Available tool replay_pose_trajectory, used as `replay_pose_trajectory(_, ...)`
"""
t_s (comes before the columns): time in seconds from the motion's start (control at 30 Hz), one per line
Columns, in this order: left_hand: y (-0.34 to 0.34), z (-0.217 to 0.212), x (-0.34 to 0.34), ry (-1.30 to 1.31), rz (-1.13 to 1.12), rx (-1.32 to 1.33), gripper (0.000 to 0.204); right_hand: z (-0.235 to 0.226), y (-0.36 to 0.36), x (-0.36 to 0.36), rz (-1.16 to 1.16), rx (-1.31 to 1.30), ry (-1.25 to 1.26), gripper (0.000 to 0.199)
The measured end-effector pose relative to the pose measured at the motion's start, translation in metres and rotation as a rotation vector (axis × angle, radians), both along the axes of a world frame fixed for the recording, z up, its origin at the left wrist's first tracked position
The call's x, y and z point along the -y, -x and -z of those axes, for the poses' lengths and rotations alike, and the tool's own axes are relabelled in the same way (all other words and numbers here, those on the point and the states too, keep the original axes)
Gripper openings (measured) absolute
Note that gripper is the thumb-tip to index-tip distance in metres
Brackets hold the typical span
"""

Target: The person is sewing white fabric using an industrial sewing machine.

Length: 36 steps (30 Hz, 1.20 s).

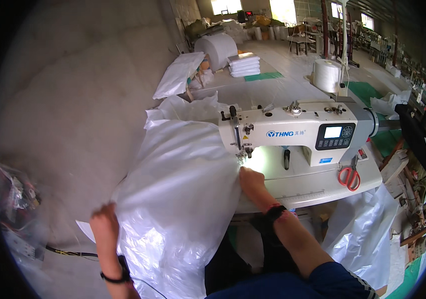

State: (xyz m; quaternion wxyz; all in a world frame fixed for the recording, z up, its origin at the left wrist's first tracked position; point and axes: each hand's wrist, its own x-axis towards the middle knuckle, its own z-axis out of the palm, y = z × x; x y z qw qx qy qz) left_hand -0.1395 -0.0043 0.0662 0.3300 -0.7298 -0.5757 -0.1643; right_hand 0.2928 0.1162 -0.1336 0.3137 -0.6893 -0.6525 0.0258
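Observation:
A large sheet of translucent white plastic (183, 184) drapes from the sewing machine's needle area down over my lap and to the left. My left hand (104, 219) grips the sheet's lower left edge, fingers closed on it. My right hand (251, 180) presses flat on the plastic just below the needle (241, 152), on the machine bed. The white industrial sewing machine (298, 130) sits to the right, with a lit work light at the needle.
Red-handled scissors (349, 177) lie on the white table (322, 187) at right. A spool of white thread (327, 74) stands behind the machine. Rolls and stacks of white material (216, 50) sit on the concrete floor beyond. More plastic (357, 234) hangs below the table.

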Motion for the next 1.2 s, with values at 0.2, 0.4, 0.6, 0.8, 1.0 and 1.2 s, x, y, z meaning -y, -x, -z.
replay_pose_trajectory(0.2,-0.087,0.115,0.112,1.717,0.333,0.362,0.030,0.016,0.023,0.094,-0.322,-0.482,0.476,0.041)
replay_pose_trajectory(0.4,-0.207,0.185,0.078,1.649,0.542,0.168,0.029,0.048,0.042,0.148,-0.360,-0.989,0.532,0.035)
replay_pose_trajectory(0.6,-0.185,0.165,-0.053,0.440,-0.016,0.366,0.055,0.031,0.066,0.162,-0.462,-0.923,0.431,0.033)
replay_pose_trajectory(0.8,-0.092,0.190,-0.111,0.648,-0.200,0.456,0.062,0.053,0.035,0.153,-0.911,-1.110,0.858,0.035)
replay_pose_trajectory(1.0,-0.085,0.174,-0.132,0.730,-0.219,0.364,0.061,0.091,0.073,0.086,-0.670,-0.777,0.625,0.042)
replay_pose_trajectory(1.2,-0.051,0.134,-0.197,1.032,0.145,0.307,0.060,0.091,0.149,0.019,-0.496,-0.443,0.487,0.044)
